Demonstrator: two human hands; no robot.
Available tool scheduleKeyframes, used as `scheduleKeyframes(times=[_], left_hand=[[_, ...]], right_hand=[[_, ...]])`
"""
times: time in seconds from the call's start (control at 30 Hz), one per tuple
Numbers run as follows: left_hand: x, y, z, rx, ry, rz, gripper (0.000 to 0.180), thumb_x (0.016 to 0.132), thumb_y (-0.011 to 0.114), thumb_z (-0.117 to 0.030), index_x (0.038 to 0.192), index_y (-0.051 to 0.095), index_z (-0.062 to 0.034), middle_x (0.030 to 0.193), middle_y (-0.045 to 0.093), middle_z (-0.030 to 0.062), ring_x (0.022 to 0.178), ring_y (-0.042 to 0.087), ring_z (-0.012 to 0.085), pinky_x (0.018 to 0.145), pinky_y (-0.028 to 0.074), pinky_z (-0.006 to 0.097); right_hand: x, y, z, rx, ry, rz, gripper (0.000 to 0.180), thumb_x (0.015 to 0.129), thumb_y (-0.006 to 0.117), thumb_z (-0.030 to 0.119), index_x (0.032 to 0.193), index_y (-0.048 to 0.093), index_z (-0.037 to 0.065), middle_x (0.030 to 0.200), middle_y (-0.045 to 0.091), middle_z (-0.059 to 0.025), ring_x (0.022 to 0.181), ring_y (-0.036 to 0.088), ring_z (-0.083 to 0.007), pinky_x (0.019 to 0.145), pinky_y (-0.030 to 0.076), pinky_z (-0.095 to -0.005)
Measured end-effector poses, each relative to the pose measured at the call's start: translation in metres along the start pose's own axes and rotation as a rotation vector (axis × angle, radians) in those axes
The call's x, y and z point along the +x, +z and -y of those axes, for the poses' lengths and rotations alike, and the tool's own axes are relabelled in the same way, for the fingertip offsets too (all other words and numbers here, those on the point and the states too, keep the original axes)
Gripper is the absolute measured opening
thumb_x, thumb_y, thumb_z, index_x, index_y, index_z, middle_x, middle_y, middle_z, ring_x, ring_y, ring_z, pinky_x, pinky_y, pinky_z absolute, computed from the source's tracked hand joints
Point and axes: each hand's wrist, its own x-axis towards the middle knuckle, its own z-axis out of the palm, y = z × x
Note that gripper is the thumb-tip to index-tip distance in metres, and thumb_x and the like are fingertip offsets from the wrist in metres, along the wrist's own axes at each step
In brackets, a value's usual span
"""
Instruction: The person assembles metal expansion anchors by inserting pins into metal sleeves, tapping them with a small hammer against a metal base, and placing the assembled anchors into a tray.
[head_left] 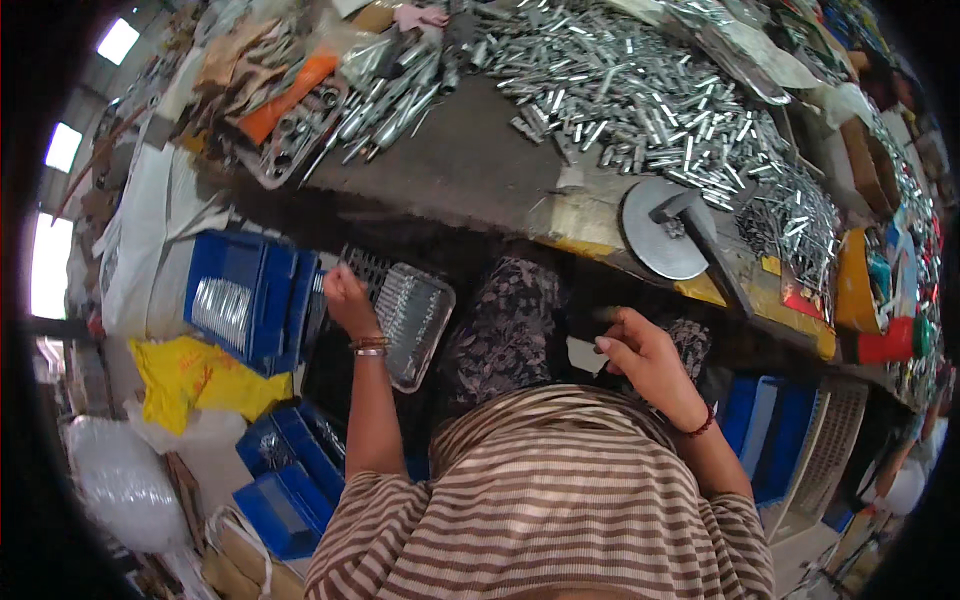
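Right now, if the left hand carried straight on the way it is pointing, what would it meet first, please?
The left hand is closed at the near corner of the metal tray of small silvery parts and points up and away. Straight on, it would likely meet the dark perforated crate behind, though depth is unclear.

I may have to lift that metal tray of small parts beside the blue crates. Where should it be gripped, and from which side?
Judging by its pose, grip the metal tray by its raised rim on the two long sides, one hand each, coming from above. It lies tilted, full of loose silver parts, and the left hand is already at its upper left end; a one-sided grip would probably spill them.
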Motion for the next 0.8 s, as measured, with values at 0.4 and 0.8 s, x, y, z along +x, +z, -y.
scheduleKeyframes(times=[0.4,0.8], left_hand=[[-0.001,0.165,-0.240,0.431,0.868,0.571,0.060,0.085,0.083,-0.037,0.132,0.064,-0.0056,0.124,0.067,0.0178,0.113,0.064,0.0360,0.096,0.052,0.047],[-0.053,0.156,-0.249,0.071,0.471,0.835,0.036,0.090,0.079,-0.008,0.123,0.066,-0.0042,0.093,0.059,-0.0010,0.078,0.052,0.0074,0.073,0.048,0.025]], right_hand=[[-0.015,-0.010,0.026,-0.279,-0.327,-0.102,0.033,0.095,0.072,0.020,0.122,0.065,0.003,0.091,0.071,-0.0183,0.081,0.070,-0.0339,0.073,0.055,-0.0422],[-0.014,-0.174,0.030,-0.765,-0.444,-1.027,0.015,0.086,0.069,0.006,0.101,0.069,0.004,0.095,0.068,-0.0138,0.090,0.069,-0.0343,0.074,0.056,-0.0434]])
